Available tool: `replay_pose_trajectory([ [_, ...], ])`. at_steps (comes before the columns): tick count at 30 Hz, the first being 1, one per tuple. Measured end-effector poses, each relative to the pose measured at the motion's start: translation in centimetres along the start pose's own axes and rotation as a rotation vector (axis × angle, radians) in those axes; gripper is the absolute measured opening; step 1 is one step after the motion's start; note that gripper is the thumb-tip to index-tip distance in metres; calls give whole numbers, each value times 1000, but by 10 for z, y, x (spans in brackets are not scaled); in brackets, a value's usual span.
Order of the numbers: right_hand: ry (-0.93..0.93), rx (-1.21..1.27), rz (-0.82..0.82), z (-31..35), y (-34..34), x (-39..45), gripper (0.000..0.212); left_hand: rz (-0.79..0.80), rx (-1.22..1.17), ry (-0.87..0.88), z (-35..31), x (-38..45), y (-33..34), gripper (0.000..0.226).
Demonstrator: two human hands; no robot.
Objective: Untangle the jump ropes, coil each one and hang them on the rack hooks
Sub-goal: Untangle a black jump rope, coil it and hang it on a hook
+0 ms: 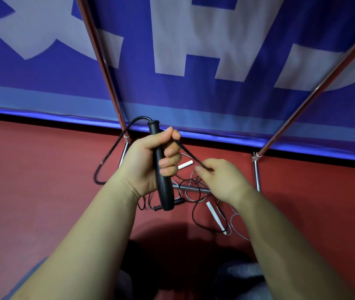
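Forearms fill the foreground as I stand over the red floor (42, 169), working on the first jump rope. My left hand (150, 161) is curled tight round the black handle (161, 169), which stands nearly upright, its long axis running from its cap near the blue banner (194, 100) down to its butt toward me. The black cord (111, 156) leaves the cap, arcs left and loops back down by the chrome rack leg (124, 148). My right hand (222, 180) pinches a taut stretch of that cord between thumb and fingertips, just beside the left.

To do this step well, I judge I should draw the cord through the pinch slowly, keep it taut and lay even loops against the handle, so nothing kinks.

Below my hands, the other ropes lie knotted on the floor across the rack's low bar (191, 188): thin dark and pale cords, with two white handles (215, 217) among them, one pointing toward me.
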State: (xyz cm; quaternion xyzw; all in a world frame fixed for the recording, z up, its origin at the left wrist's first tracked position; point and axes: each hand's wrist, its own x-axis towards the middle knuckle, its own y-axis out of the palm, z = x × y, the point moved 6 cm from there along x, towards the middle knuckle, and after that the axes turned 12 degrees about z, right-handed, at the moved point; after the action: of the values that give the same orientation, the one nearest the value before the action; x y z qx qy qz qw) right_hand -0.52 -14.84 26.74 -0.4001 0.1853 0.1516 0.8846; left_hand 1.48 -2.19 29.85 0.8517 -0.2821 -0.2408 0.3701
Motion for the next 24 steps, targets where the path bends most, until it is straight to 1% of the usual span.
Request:
replay_pose_trajectory([
  [1,31,79,-23,-6,-2,2,29,-33,33,13,-1,1,-2,22],
  [2,48,230,-33,-9,-2,2,29,-71,105,16,-1,1,-6,21],
  [3,66,417,-25,-9,-1,2,30,-105,218,7,-1,1,-9,21],
  [5,88,767,24,-7,-1,0,29,-145,518,-49,4,0,-11,21],
  [7,58,1020,47,-3,-5,-2,31,-126,818,-149,12,-2,-9,22],
  [9,38,1198,57,-1,-9,-4,32,-96,1005,-196,16,-4,-6,24],
  [11,23,1297,76,3,-11,-7,33,-115,1036,-147,13,-5,-6,19],
  [15,-36,1418,77,6,-15,-9,33,-116,1003,-71,9,-4,2,9],
  [17,-91,1433,73,8,-19,-8,32,-160,998,-38,7,-3,0,15],
  [18,-121,1397,76,10,-21,-8,29,-196,988,-30,6,-3,-3,18],
  [19,-141,1296,72,11,-21,-7,25,-233,957,-25,5,-3,-7,22],
  [21,-152,915,93,15,-18,-8,14,-262,819,-16,3,-3,-13,26],
  [23,-161,536,180,21,-6,-11,12,-207,647,-14,3,-2,-10,23],
  [24,-151,411,223,21,0,-11,13,-169,558,-18,4,-2,-8,20],
])
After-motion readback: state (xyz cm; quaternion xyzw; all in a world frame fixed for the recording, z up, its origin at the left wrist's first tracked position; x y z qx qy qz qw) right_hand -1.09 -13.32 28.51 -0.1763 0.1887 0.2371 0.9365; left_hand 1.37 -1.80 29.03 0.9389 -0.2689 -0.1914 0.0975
